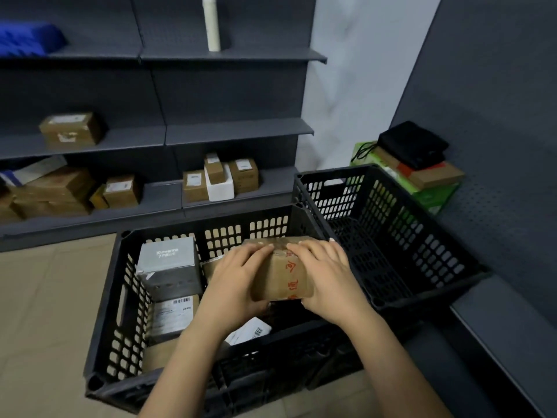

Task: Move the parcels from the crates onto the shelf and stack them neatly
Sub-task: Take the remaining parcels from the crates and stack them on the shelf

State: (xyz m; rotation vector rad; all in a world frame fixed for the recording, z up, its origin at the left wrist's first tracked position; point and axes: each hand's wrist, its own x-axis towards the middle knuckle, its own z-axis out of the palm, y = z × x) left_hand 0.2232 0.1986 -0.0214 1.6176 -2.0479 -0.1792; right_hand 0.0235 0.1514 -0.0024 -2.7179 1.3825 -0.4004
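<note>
Left side of near crate (120, 285): grey box (168, 263) with white print on its lid, too blurred to read. In front of it lies a flat parcel (173, 316) with a white shipping label. The barcode is visible, the text isn't legible.

Left hand (235, 282) is on the left end of the brown parcel (283, 276), fingers (259, 251) wrapped over its top edge and clamped on. The parcel is held over the right half of the near crate, apparently lifted off the load.

It's taped cardboard, so likely stiff, and it looks small and light enough for one hand. The glossy tape could be slick, so grip bare cardboard on opposite end faces, as now, and avoid squeezing the top panel. Red Chinese characters run along the tape. One looks like 企, the rest are partly covered.

Right hand (325, 279) mirrors the left on the right end, fingers curled over the top and clamped on.

Second crate (422, 251) sits just right of it. The shelf (235, 132) behind already carries labelled cartons (220, 179), but their print is too small to read.
</note>
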